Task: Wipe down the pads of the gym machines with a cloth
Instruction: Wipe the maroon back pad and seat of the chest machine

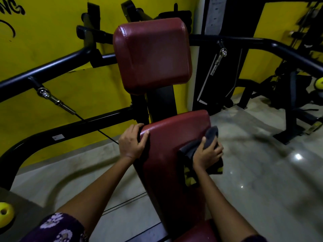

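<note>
Dim indoor light, colours muted. Specular glints on the polished floor (298, 156) at 4 o'clock; soft sheen on the upper red pad (152, 55) near centre. Motion blur streaks the floor and the 2 o'clock corner. Wide-angle bowing bends the black frame bars (52, 66) toward the edges.

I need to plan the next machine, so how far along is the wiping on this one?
Nothing shows as clearly finished; the dim picture gives no wet or clean marks. In hand: the right hand grips a dark cloth against the right edge of the lower red pad, while the left hand holds that pad's left corner. Likely left: the upper red pad, which no hand touches.
</note>
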